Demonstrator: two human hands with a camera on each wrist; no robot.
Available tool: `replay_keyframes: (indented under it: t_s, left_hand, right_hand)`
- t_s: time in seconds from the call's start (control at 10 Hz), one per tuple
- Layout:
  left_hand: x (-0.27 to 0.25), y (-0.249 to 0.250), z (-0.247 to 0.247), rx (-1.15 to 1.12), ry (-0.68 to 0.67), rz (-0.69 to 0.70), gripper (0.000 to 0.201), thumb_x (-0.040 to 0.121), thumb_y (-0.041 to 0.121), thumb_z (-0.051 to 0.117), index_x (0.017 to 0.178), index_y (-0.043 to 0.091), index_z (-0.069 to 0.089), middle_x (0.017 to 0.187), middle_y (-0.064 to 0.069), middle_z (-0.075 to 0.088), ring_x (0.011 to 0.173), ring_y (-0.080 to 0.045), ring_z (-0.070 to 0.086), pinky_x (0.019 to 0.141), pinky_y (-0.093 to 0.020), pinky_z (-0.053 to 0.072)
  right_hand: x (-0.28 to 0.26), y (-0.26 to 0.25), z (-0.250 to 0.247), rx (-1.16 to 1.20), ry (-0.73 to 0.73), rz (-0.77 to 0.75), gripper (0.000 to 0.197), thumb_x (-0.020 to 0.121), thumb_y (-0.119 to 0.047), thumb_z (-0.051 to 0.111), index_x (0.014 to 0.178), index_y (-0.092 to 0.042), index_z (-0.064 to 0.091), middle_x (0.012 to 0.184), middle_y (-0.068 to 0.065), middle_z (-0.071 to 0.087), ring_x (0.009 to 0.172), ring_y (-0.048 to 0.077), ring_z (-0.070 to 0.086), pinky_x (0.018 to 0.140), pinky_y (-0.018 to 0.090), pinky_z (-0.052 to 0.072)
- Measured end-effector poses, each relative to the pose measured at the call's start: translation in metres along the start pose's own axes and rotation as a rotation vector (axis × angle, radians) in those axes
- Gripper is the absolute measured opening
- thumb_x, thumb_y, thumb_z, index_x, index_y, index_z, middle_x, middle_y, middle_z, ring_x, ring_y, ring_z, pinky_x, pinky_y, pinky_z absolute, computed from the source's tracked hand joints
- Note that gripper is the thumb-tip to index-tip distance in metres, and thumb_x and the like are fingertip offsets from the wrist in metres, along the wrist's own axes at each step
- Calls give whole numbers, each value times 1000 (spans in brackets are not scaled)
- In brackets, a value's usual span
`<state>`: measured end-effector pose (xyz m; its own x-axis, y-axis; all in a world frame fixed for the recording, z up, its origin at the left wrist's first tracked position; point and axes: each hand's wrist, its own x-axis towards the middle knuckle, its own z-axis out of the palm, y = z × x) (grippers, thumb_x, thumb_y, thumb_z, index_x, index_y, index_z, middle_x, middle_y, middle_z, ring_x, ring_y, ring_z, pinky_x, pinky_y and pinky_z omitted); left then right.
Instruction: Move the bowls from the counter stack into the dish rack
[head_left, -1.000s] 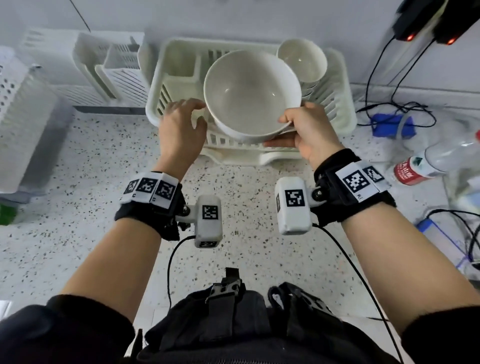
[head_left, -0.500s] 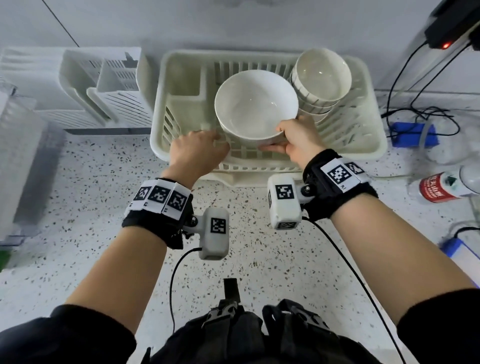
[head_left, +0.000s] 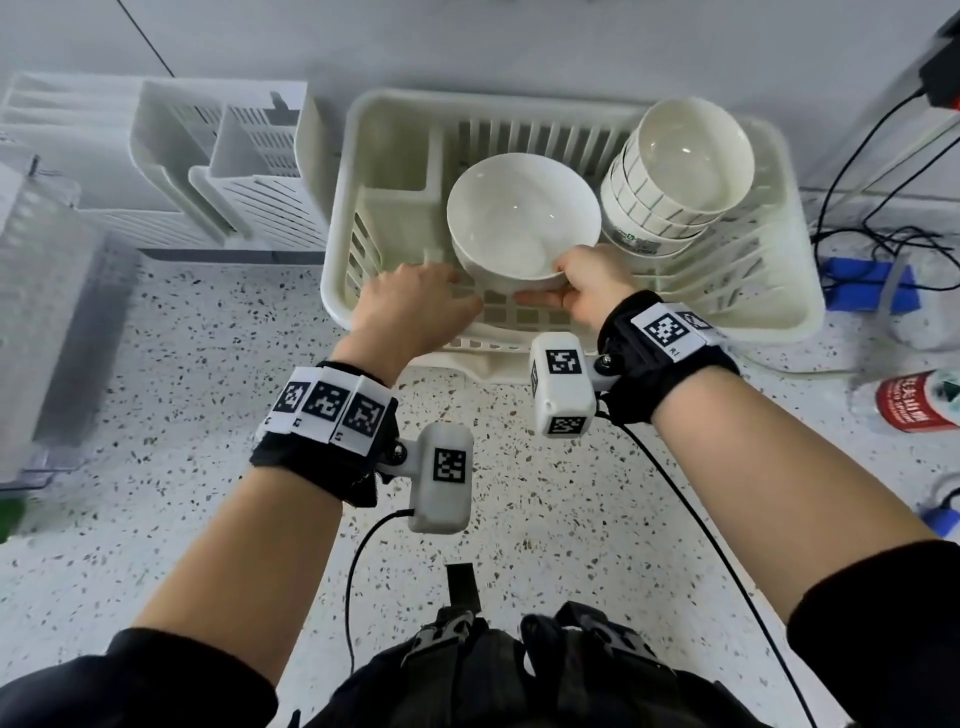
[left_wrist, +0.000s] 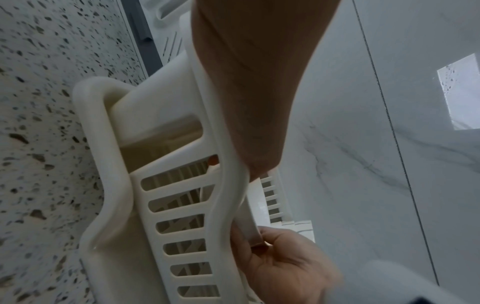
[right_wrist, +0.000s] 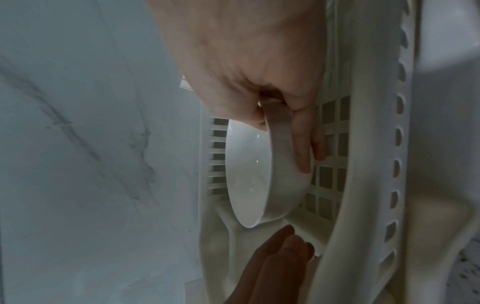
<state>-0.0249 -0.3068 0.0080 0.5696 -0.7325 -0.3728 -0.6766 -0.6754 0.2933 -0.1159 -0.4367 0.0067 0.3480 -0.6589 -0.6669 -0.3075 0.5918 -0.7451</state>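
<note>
A plain white bowl (head_left: 522, 223) sits tilted in the middle of the cream dish rack (head_left: 779, 317), low over its grid floor. My right hand (head_left: 582, 283) grips the bowl's near right rim, thumb inside and fingers outside; the right wrist view shows this hold on the bowl (right_wrist: 246, 174) clearly. My left hand (head_left: 421, 306) lies over the rack's front rim just left of the bowl, fingers loosely bent and holding nothing. In the right wrist view the left hand (right_wrist: 283, 253) stays a little apart from the bowl. A stack of patterned bowls (head_left: 675, 176) stands in the rack's back right corner.
White slotted baskets (head_left: 234, 171) stand at the back left, and a translucent bin (head_left: 47, 312) at the far left. Right of the rack lie black cables (head_left: 883, 234), a blue block (head_left: 862, 283) and a red-labelled bottle (head_left: 919, 405). Speckled counter (head_left: 519, 519) stretches in front.
Both hands brought the bowl down from above the rack into its middle. The left hand has slipped from the bowl's side to the rack's front edge.
</note>
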Motion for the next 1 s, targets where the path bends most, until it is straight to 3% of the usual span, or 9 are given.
replay_keyframes:
  t_s: [0.1,0.2,0.3,0.5,0.7,0.8,0.9,1.0]
  left_hand:
    - [1,-2,1,-4,7,2,46,88,46,42,127,26,52,118,-7,66,107,-31,59,88,-39,43]
    - [2,-2,3,-3,28,10,46,87,47,41,125,24,53,116,-7,68,105,-32,60,85,-39,44]
    - [2,-3,4,0,52,15,46,87,46,40,125,24,53,115,-7,68,102,-32,62,82,-38,45]
    - [4,-4,6,9,54,14,50,87,51,39,128,27,51,114,-7,69,100,-31,63,81,-38,46]
    - [3,-4,7,16,83,26,47,88,48,40,127,26,52,114,-7,68,101,-31,62,78,-36,43]
    - [0,-4,9,12,181,32,43,88,45,41,119,21,57,107,-6,71,94,-30,64,71,-33,42]
    - [-9,-3,12,-40,275,71,36,90,39,42,111,18,62,101,-6,72,85,-29,65,67,-31,44]
    - [-20,-1,10,-126,344,110,32,91,32,45,107,13,64,103,-11,69,89,-29,64,73,-34,49]
  right_hand:
    - [8,2,1,13,-23,17,44,91,14,29,132,3,39,109,16,46,74,37,55,81,59,51]
    - [14,4,3,22,-26,35,41,93,12,33,132,3,39,114,16,43,98,46,51,84,62,50]
    - [21,3,6,48,-23,38,39,94,9,37,132,1,39,127,20,46,109,48,51,77,60,52]
    - [32,3,6,76,-17,32,38,95,5,38,133,-1,39,133,21,46,97,43,51,73,58,52]
    - [24,4,2,73,-48,34,36,97,-8,44,132,-1,39,119,18,51,86,38,59,77,55,53]
    - [9,0,-1,52,-66,21,37,97,-13,46,131,-1,41,95,14,60,71,31,62,78,52,54]
    - [-12,-1,-9,49,-84,2,33,97,-12,48,128,-2,44,83,9,57,86,35,64,88,53,53]
    - [-37,5,-17,-55,-68,-79,16,94,-12,52,109,-9,54,93,8,61,88,28,64,88,47,55]
